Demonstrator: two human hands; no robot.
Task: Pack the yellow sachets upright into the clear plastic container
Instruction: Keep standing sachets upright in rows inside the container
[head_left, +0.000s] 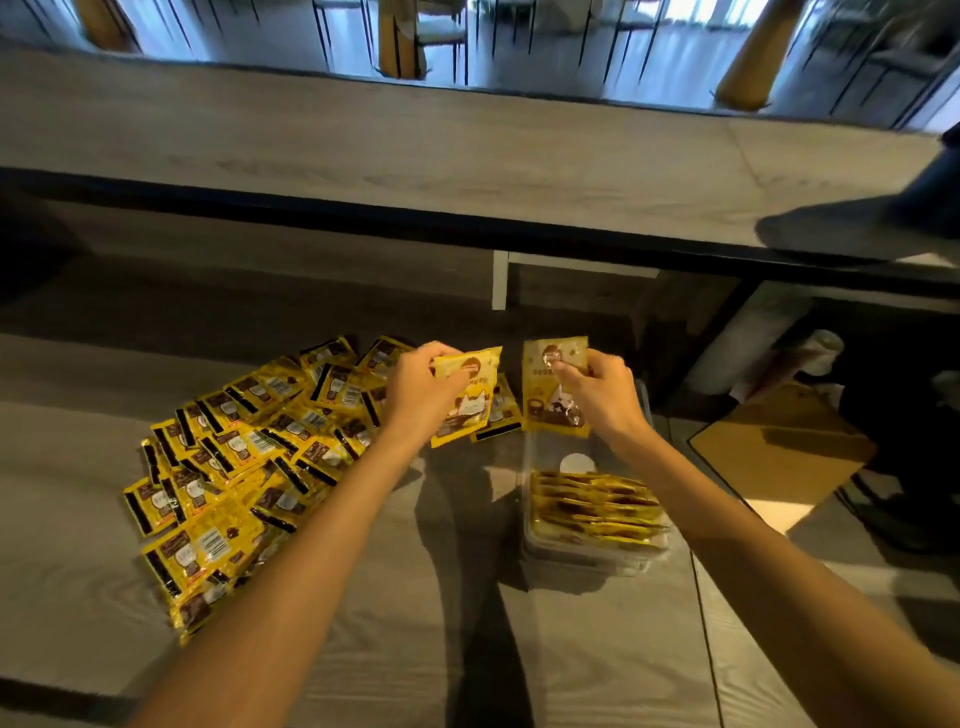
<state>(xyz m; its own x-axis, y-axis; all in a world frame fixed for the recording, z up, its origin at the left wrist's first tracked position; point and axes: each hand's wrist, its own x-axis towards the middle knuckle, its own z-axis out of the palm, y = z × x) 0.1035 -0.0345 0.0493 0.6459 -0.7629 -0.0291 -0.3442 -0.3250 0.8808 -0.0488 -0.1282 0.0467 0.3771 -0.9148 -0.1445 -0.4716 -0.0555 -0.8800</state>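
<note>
Over container (540, 453), sachet (540, 375) in right hand (603, 397)

Yellow sachets (244, 457) with brown print, black stripes

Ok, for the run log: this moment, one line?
left hand: grips left sachet | right hand: grips right sachet over container | container: upright row, near end | pile: on table

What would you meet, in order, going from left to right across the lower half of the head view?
Loose pile of yellow sachets → left hand gripping one sachet → right hand pinching a second sachet → brown cardboard sheet.
</note>
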